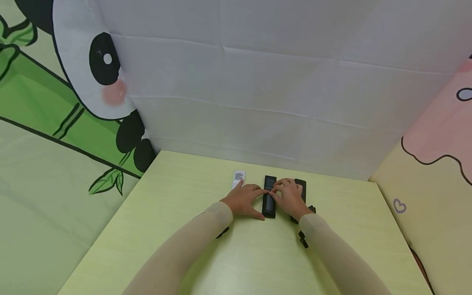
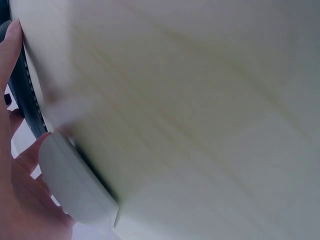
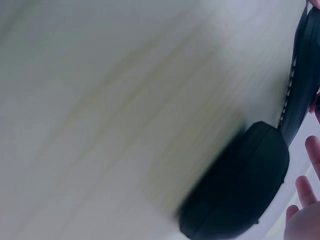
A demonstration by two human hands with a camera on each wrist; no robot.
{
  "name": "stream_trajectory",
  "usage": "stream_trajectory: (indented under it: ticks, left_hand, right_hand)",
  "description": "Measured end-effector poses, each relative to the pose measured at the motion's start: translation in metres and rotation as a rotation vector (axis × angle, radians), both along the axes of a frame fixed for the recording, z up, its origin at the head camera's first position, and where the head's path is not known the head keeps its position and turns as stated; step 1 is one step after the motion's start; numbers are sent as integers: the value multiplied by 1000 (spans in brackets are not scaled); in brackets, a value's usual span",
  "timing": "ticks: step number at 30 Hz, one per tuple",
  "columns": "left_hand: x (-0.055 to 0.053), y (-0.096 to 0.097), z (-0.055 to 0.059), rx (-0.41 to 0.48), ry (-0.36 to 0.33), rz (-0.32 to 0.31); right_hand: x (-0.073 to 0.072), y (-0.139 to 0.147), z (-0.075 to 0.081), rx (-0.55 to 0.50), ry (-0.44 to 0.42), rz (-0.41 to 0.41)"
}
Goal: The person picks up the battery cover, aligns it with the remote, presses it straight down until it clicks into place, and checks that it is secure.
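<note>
A black remote control (image 1: 269, 209) lies lengthwise on the table between the two hands. My left hand (image 1: 242, 200) is at its left side, with index finger and thumb spread apart. The index fingertip reaches the remote's middle, and the thumb is by its near end. Over the remote's middle, my right hand (image 1: 289, 197) has bent fingers, their tips close to the left index fingertip. A small dark piece (image 2: 7, 99) shows near the fingertips in the left wrist view; what holds it is unclear. In the right wrist view, the remote's dark edge (image 3: 299, 82) appears beside the fingers.
A white remote (image 1: 239, 178) lies left of the black one, partly behind the left hand. Another black remote (image 1: 303, 189) lies beyond the right hand, partly covered. Dark wrist straps hang under both sleeves. A white sheet (image 1: 258, 102) rises behind the pale table (image 1: 258, 262).
</note>
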State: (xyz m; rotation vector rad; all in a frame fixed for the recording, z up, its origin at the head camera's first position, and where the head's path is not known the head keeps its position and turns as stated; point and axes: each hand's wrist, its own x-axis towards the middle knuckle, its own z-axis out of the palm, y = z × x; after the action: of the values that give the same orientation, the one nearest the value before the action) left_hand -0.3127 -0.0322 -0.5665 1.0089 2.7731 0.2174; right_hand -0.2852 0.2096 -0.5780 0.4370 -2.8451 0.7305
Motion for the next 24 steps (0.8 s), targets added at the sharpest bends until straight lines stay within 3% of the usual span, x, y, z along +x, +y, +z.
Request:
stream_trajectory:
  ticks: [13,24]
  left_hand:
    - [-2,-2,-8,19,-7,-2]
    - [6,-7,-2,2,-2,-16]
  right_hand:
    - [2,-3,-4,-2,-8,-18]
    - [9,-9,-4,-9,-10,-35]
